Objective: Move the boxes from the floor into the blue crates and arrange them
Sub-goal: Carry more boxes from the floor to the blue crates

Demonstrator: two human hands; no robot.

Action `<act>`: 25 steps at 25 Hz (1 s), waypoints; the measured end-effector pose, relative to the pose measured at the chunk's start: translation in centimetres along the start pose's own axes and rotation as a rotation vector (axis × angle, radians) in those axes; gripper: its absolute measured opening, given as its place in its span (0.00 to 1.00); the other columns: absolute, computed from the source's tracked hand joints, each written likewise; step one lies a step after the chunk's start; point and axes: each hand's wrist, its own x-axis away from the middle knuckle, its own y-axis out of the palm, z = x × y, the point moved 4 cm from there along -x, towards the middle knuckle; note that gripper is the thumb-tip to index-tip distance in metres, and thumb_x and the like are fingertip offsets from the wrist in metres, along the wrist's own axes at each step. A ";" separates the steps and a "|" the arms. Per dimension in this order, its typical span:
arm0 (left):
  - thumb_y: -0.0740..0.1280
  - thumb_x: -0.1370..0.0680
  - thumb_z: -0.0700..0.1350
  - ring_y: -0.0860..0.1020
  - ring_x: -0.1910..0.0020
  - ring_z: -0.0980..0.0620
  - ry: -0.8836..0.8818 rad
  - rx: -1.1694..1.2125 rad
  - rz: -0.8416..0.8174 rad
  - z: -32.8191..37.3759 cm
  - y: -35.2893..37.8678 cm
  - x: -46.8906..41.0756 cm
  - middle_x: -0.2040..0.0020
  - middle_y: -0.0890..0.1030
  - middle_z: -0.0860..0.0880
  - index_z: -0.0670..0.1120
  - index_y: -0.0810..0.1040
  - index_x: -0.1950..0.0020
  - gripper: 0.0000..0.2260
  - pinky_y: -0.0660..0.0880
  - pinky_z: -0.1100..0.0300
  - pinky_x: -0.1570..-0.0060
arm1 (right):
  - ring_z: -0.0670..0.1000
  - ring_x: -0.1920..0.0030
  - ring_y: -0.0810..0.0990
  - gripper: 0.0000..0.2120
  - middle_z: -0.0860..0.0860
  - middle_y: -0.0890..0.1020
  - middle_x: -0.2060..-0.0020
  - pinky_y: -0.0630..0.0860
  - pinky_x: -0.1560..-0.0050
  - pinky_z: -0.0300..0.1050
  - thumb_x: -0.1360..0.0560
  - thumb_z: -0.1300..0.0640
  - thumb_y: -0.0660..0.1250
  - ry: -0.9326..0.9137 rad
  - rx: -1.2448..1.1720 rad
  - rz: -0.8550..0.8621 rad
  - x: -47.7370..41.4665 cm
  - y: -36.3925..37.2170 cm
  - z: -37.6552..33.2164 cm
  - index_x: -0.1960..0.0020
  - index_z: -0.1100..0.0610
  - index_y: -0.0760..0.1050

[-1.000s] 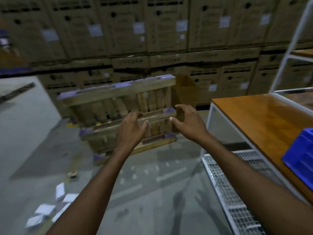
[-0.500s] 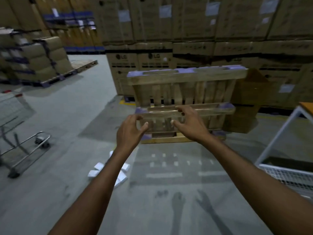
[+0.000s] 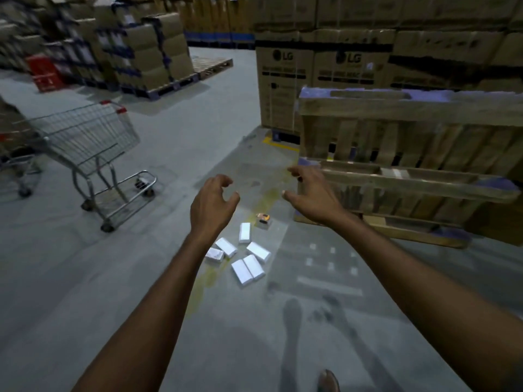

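Several small white boxes (image 3: 245, 257) lie scattered on the grey concrete floor just ahead of me. A small orange and yellow box (image 3: 263, 219) sits slightly beyond them. My left hand (image 3: 211, 206) is stretched out above the boxes, fingers curled and apart, holding nothing. My right hand (image 3: 313, 192) reaches forward to the right of it, also empty with fingers spread. No blue crate is in view.
A wire shopping cart (image 3: 90, 149) stands at the left. Wooden pallets (image 3: 407, 168) lean on edge at the right, in front of stacked cardboard cartons (image 3: 319, 77). More loaded pallets (image 3: 147, 52) fill the back left. My foot (image 3: 328, 381) shows at the bottom.
My view has swung left, away from the wooden table and blue crate, bringing the white boxes and the cart closer. Both hands have spread slightly apart and stay empty.
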 end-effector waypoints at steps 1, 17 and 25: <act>0.69 0.25 0.54 0.81 0.47 0.53 -0.018 -0.007 0.005 -0.9 0.1 -0.9 0.43 0.80 0.56 0.55 0.77 0.42 0.13 0.78 0.53 0.50 | 0.53 0.37 0.76 0.28 0.53 0.78 0.38 0.72 0.36 0.48 0.28 0.49 0.74 -0.011 -0.013 -0.011 -1.6 1.1 -0.1 0.30 0.54 0.73; 0.69 0.24 0.53 0.81 0.49 0.55 -0.418 -0.072 0.100 -12.4 12.3 -15.6 0.44 0.80 0.56 0.56 0.77 0.42 0.11 0.76 0.56 0.52 | 0.54 0.35 0.75 0.30 0.52 0.76 0.36 0.74 0.36 0.51 0.28 0.44 0.71 -0.113 -0.037 -0.299 -27.5 15.7 10.3 0.29 0.51 0.72; 0.69 0.23 0.50 0.81 0.45 0.54 -0.534 -0.067 0.035 -24.5 25.3 -20.0 0.40 0.79 0.55 0.54 0.76 0.39 0.13 0.73 0.58 0.53 | 0.55 0.34 0.75 0.29 0.53 0.77 0.35 0.70 0.35 0.48 0.27 0.49 0.73 -0.006 0.005 -0.310 -35.6 28.2 22.8 0.29 0.53 0.72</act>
